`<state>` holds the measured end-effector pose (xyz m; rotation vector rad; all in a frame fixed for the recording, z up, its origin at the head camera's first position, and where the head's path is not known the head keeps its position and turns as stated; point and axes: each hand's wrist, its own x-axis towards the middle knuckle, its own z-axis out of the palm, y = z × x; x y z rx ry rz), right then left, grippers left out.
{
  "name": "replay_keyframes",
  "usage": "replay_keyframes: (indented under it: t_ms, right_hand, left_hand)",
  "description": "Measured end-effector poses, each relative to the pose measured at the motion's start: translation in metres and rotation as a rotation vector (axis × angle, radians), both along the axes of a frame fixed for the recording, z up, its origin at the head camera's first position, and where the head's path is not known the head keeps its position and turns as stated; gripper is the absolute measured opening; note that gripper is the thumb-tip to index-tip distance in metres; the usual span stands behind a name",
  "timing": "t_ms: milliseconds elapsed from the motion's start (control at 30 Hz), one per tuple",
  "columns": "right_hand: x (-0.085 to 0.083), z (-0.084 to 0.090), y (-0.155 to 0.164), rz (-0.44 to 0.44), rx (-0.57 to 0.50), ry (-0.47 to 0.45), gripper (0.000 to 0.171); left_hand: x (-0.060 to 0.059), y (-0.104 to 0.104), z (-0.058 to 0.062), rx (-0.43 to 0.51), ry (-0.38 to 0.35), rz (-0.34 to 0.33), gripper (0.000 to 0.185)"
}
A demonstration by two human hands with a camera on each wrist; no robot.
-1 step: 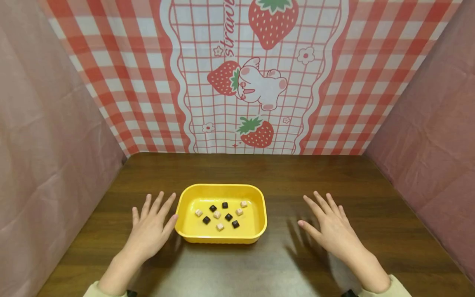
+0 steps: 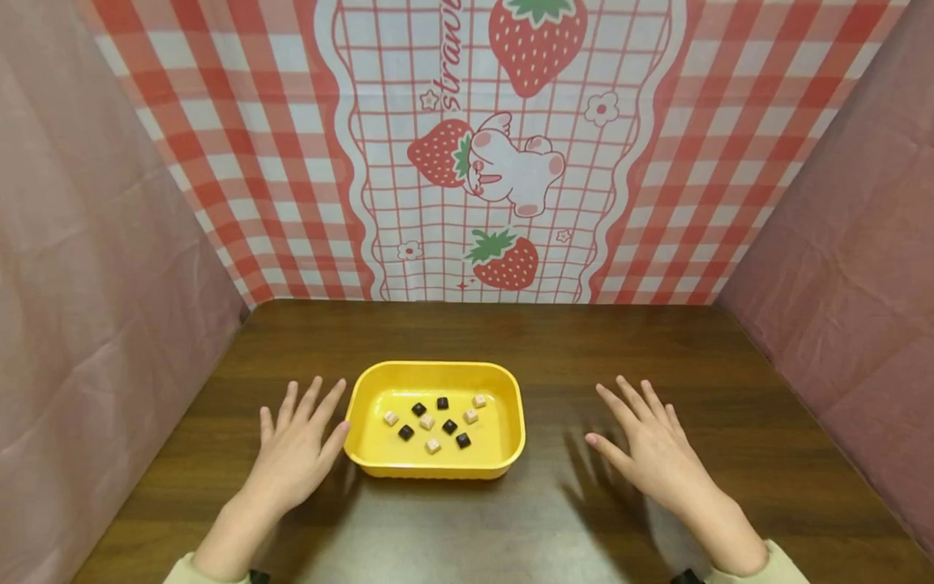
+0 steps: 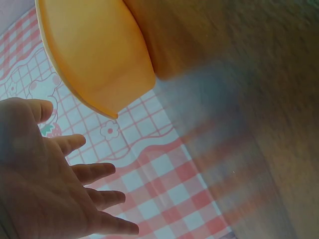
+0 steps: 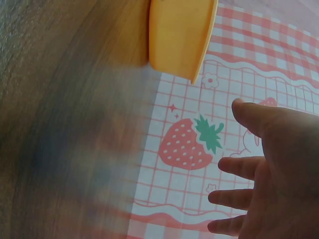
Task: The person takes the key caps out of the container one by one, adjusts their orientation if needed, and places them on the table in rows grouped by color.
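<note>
Strawberry-print cloth (image 2: 584, 154), sideways cut-off "straw" lettering (image 2: 451, 61) | left hand (image 2: 295, 450) spread beside yellow tray (image 2: 434, 470), cubes (image 2: 426, 422) inside | right hand (image 2: 653, 450) spread

above: free into yellow tray (image 2: 447, 376) | sideways: its walls (image 2: 438, 473) bar cubes (image 2: 449, 427) | right: free table (image 2: 554, 365) up to right fingers (image 2: 617, 405)

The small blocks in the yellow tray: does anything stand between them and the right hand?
Sideways, the raised wall of the yellow tray stands between the right hand and the small blocks. From above, nothing visible covers them.
</note>
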<state>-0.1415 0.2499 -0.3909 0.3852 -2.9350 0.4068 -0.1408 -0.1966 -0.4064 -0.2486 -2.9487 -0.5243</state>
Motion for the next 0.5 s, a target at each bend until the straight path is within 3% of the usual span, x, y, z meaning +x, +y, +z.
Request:
replay_keyframes:
  t_ms: [333, 500]
  right_hand:
    - [-0.004, 0.003, -0.003, 0.035, -0.002, 0.044, 0.073]
    - [-0.014, 0.008, -0.012, 0.072, 0.003, 0.090, 0.071]
  left_hand:
    - [-0.003, 0.000, 0.002, 0.017, 0.000, -0.009, 0.059]
    - [-0.012, 0.002, 0.007, 0.094, 0.012, -0.054, 0.063]
